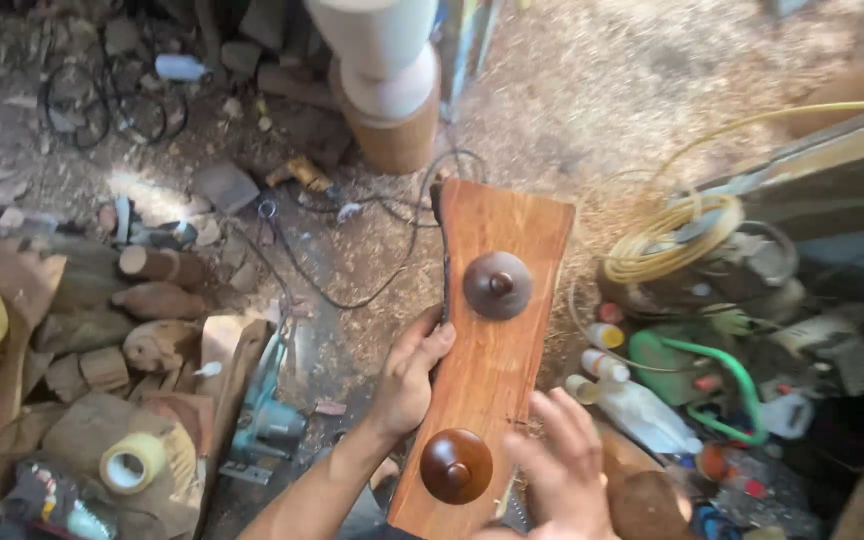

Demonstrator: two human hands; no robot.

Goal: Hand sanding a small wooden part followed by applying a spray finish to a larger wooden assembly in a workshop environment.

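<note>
I see my left hand [410, 375] clamped on the left edge of the reddish wooden plank [497, 330]. My right hand [564, 470] hovers open, blurred, over its near end, beside the nearer round wooden knob [455, 466]; the farther knob [497, 285] sits mid-plank.

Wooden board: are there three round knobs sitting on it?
No, only two round knobs sit on the wooden board.

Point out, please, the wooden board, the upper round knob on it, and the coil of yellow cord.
wooden board [497, 370], head view, bare middle of its face.
upper round knob [498, 285], head view, its centre.
coil of yellow cord [667, 240], head view, the bundled loops.
</note>
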